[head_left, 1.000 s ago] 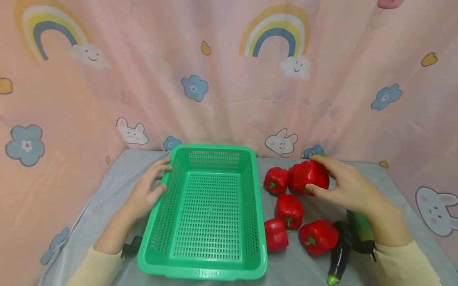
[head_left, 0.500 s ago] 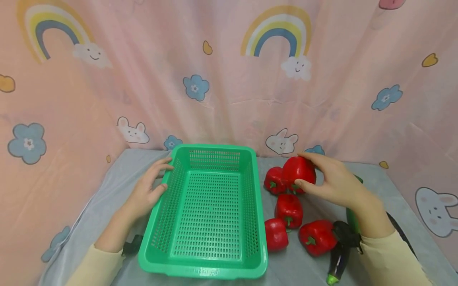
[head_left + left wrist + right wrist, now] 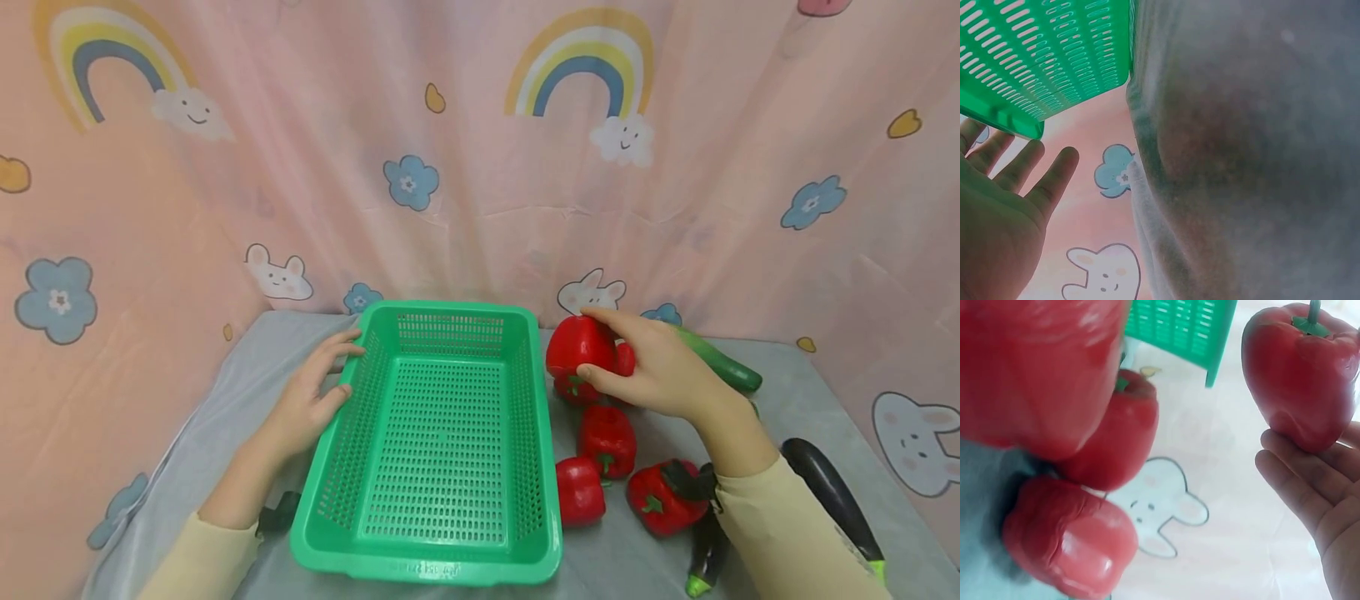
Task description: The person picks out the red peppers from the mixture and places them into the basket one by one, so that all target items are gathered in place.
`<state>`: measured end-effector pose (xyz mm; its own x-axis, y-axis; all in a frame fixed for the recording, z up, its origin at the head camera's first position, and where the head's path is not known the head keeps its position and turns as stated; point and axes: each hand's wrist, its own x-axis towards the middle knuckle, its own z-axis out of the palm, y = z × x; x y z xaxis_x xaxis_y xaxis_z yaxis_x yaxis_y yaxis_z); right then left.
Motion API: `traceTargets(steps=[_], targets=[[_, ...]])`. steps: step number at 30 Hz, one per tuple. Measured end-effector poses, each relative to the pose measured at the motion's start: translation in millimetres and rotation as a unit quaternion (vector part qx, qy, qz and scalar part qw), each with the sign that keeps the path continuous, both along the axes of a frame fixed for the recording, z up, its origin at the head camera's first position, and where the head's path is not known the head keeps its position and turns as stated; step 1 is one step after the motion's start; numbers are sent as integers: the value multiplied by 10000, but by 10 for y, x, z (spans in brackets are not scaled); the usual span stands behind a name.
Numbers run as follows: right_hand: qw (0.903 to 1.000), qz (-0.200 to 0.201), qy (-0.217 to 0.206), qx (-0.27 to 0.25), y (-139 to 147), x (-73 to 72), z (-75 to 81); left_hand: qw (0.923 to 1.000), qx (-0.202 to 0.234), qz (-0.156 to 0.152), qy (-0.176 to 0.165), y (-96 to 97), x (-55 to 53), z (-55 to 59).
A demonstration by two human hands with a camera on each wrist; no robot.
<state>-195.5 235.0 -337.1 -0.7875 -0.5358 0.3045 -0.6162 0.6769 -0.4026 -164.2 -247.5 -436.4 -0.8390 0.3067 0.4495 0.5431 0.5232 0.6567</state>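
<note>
My right hand (image 3: 660, 367) holds a red bell pepper (image 3: 579, 346) between thumb and fingers, just right of a green slatted basket (image 3: 427, 570). In the right wrist view the held pepper (image 3: 1300, 378) is upright, stem at the top, clear of the other peppers. Below it in the head view another pepper (image 3: 576, 390) is partly hidden, and one more pepper (image 3: 625, 358) shows behind my thumb. My left hand (image 3: 303, 396) rests its fingertips at the basket's left rim. Straight, spread fingers (image 3: 1054, 181) show beside the rim in the left wrist view.
More red peppers (image 3: 607, 442) lie along the basket's right side, and another pepper (image 3: 660, 500) sits partly under a wrist camera. Farther right are a green cucumber-like vegetable (image 3: 723, 364), an eggplant (image 3: 832, 492) and a second eggplant (image 3: 705, 554). A pink curtain (image 3: 480, 167) stands behind.
The right hand has carried the pepper left, from the far right of the cluster to near the basket, uncovering the green vegetable and an eggplant. The left hand has stayed at the rim.
</note>
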Motion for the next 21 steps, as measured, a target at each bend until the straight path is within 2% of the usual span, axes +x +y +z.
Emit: traceTargets(steps=[17,21], targets=[[9988,259,-393,103,-435,-190,123,10000,88,-23,-3,-10,3,-26],[9987,391,-297,114,-512,-229,112,10000,27,-54,21,-8,-2,-21]])
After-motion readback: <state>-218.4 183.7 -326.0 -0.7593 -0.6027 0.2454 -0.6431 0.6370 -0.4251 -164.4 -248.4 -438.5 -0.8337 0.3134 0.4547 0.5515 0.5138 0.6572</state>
